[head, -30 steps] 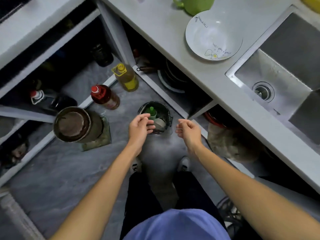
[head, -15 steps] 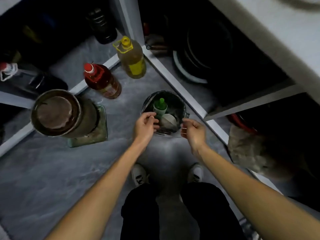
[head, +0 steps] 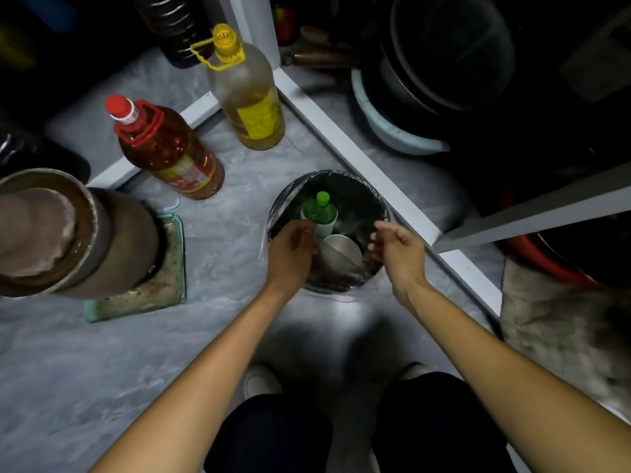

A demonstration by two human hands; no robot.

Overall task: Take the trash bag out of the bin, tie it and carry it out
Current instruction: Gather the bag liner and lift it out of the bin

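Small round bin [head: 383, 203] on floor [head: 222, 240], just ahead of person's feet. Black trash bag [head: 356, 196] lines it, edge folded over rim. Left hand [head: 290, 249] at near-left rim, fingers hidden, grip unclear. Right hand [head: 397, 249] above right rim, fingers loosely curled, empty. Left hand nearer bag edge.

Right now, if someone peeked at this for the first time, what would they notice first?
The two bare hands, left hand and right hand, reaching down over the small round bin lined with a black trash bag in the middle of the floor. A bright green bottle pokes up inside it. Beyond, a red-capped bottle and a yellow-capped bottle stand on the floor.
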